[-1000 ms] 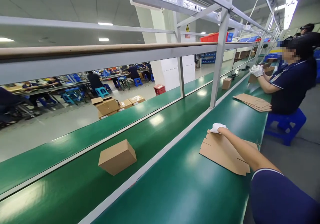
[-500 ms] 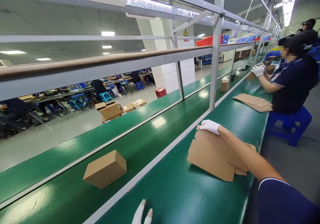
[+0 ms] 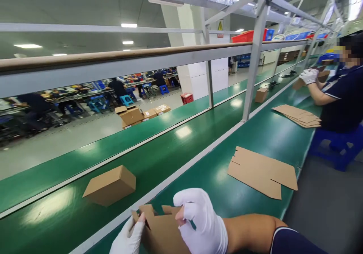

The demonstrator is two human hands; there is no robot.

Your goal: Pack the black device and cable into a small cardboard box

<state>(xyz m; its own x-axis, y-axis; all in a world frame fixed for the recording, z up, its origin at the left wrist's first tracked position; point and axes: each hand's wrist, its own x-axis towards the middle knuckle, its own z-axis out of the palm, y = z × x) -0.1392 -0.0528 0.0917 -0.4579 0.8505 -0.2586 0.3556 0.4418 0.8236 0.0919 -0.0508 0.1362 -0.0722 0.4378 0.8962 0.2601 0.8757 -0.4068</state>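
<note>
Low in front of me is a cardboard box blank (image 3: 164, 231), with flaps standing up along its top edge. My left hand (image 3: 129, 235), in a white glove with bare fingertips, is closed on its left edge, thumb against the flap. At the upper right of the same piece, my gloved right hand (image 3: 201, 222) is closed, its fingers curled and the thumb against the cardboard. The blank's lower part runs out of view. Another flat box blank (image 3: 261, 172), with slots cut in its edges, lies to the right on the green worktop (image 3: 215, 193).
A closed cardboard box (image 3: 112, 186) sits on the green belt (image 3: 159, 159) beyond a pale rail. Farther along are a stack of blanks (image 3: 297, 116), a small box (image 3: 261, 95) and a metal post (image 3: 255, 57). At right, a gloved co-worker (image 3: 340, 83) handles cardboard.
My right hand has brought one blank from the pile on the right to the front. My left hand has come further into view and now grips it. The view has shifted slightly.
</note>
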